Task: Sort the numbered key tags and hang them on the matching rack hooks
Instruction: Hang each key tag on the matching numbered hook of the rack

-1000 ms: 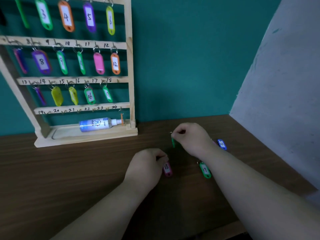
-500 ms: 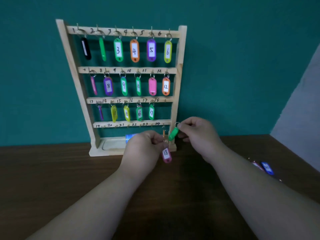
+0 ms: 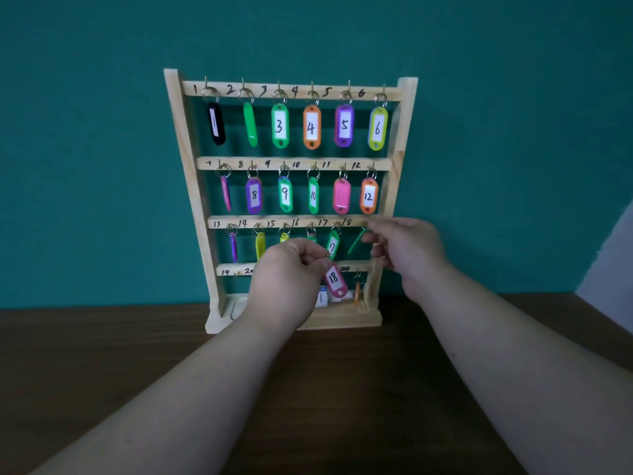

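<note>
A wooden key rack [image 3: 407, 118] with numbered rails stands on the table against the teal wall. Coloured tags hang on its upper three rails. My left hand [image 3: 287, 269] pinches the ring of a pink tag marked 18 [image 3: 335, 280], which dangles in front of the bottom rail. My right hand [image 3: 407, 250] pinches the ring of a green tag [image 3: 356, 241], seen edge-on, at the right end of the third rail beside the 18 mark. A green tag marked 17 [image 3: 332, 245] hangs just left of it. An orange tag [image 3: 357, 292] hangs under 24.
A dark wooden table [image 3: 102, 371] carries the rack. A small white and blue bottle [image 3: 322, 298] lies on the rack's base tray, mostly behind my left hand. A pale wall panel [image 3: 613, 255] shows at the right edge.
Both hands picked tags off the table and rose to the rack. The right hand carried the green tag up to the third rail; the left lifted the pink 18 tag.
</note>
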